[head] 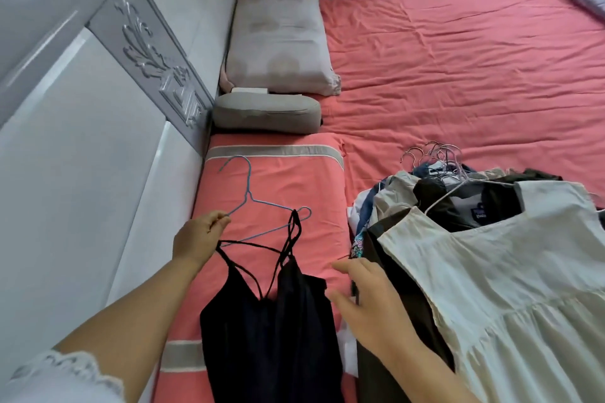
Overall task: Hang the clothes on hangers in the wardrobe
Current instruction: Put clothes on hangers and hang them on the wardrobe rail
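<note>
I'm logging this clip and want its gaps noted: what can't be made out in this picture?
- Wardrobe: not in the head view at all.
- Black dress: hem cut off by the bottom edge.
- Clothes pile: lower garments hidden under the white dress.
- Hanger hooks: count unclear, too tangled.
- Left hand: the black strap hides whether the blue hanger passes under both straps.

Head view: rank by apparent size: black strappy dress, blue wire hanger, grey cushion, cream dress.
1. cream dress, though nearest the camera and cut off by the frame
2. black strappy dress
3. grey cushion and blue wire hanger: too alike to rank
</note>
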The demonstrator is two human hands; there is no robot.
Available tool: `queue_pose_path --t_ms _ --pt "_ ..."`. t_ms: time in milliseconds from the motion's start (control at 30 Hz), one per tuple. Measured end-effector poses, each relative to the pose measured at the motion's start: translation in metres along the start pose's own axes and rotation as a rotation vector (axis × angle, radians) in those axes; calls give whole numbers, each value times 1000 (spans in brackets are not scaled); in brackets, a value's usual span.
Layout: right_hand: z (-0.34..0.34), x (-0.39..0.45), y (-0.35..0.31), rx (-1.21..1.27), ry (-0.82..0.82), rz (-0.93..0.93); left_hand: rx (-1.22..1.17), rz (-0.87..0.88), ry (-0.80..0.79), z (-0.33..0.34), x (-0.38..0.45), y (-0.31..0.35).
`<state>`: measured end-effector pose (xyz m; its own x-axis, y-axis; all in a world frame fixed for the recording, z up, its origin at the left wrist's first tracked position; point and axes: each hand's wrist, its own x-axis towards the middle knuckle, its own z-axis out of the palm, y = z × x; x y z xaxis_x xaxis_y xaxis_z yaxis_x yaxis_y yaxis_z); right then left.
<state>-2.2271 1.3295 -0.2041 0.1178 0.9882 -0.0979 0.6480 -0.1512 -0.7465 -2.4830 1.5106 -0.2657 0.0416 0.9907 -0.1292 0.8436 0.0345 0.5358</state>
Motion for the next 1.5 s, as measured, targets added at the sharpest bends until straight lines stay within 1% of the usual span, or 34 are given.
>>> queue_pose_path --t_ms 67,133,233,367,433,500,567,633,667,800,967,1133,1200,1300,1400,1467,1500 --pt "11 7 2 8 -21 26 126 31 -38 9 15 -8" --pt "19 11 3 13 -31 39 224 38 -18 18 19 -10" --pt "23 11 0 11 -27 38 140 42 10 27 6 -2" --pt "21 4 -7 8 -16 38 45 86 -16 25 -29 7" --pt "17 -3 -11 10 -13 41 -2 66 -51 16 -51 14" --pt "10 -14 -17 18 -3 39 -7 67 -137 5 -75 23" --pt "0 -28 -25 21 16 38 2 111 -243 -7 -102 34" --pt "-11 -44 -33 23 46 29 -8 168 -301 -19 -130 49" --pt "-17 -56 -36 22 66 22 -5 194 -308 -26 -146 58" --pt "-42 -111 -43 -26 143 13 10 319 -251 -41 -208 98" --pt "-74 -212 -35 -78 230 100 53 525 -334 -41 -289 142" --pt "-106 -346 -19 -132 345 269 140 783 -462 -27 -374 187" --pt "-113 -409 -13 -136 439 348 177 933 -518 -20 -416 217" --pt "-113 -502 -10 -79 630 500 194 1163 -623 -10 -486 261" --pt "-100 -600 -12 -65 878 659 228 1437 -715 5 -569 297" --pt "-89 -654 -19 -101 1025 764 228 1600 -776 17 -619 308" --pt "-83 -684 -25 -111 1130 817 225 1676 -823 24 -650 313"
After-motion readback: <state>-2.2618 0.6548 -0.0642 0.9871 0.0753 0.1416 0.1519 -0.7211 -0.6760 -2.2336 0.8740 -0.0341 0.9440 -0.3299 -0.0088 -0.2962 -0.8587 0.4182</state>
